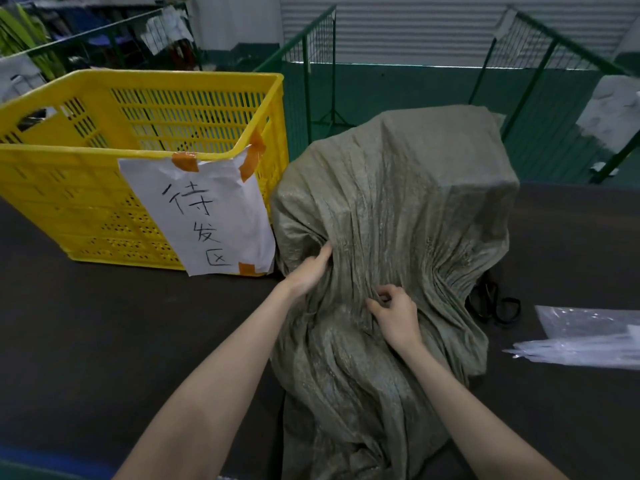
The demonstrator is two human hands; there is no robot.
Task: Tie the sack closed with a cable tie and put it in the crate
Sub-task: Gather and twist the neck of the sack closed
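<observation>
1. On your left, the yellow slotted plastic crate is standing on the dark tabletop, carrying a taped white paper sign with handwritten characters; it is sitting just beside the sack, open at the top.
2. Moving right, your left hand is pressing against the grey-green woven sack, fingers partly curled into its folds. It looks like a loose hold, not a full grasp.
3. At centre, the sack is lying bulky end away from you, its loose mouth end trailing toward you and not yet tied.
4. Your right hand is pinching a pleat of fabric between thumb and bent fingers, mostly closed.
5. Farther right, black scissors are lying half under the sack's edge, with clear plastic wrapping beyond. Whether that wrapping is holding cable ties, you cannot tell.
6. Risks, as a judgement: the slick pleats may be slipping out before you bunch the neck, and dragging the sack could be snagging the scissors.
</observation>
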